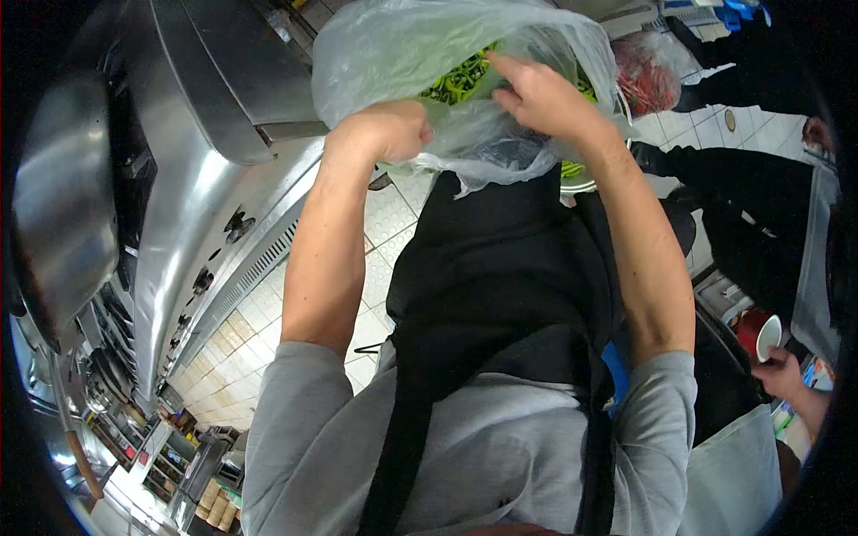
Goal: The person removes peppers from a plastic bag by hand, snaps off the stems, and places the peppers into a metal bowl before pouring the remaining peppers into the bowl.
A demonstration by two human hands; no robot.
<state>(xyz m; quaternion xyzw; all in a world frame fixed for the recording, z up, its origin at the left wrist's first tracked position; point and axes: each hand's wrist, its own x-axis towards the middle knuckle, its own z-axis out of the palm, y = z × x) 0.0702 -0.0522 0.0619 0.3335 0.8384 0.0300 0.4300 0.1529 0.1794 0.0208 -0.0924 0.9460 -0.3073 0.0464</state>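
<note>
Translucent plastic bag of long green vegetables [465,54]: held in the air in front of the black apron [500,286], over the pale tiled floor [268,322] and beside the front edge of the long stainless-steel cooking range [192,179]. Left hand [384,129]: closed in a fist, gripping bunched plastic at the bag's lower side. Right hand [536,94]: fingers curled, pinching the plastic. Smaller bag of red contents [648,76]: just beyond. Co-worker's hand [779,373]: holds a red cup [760,335].
</note>
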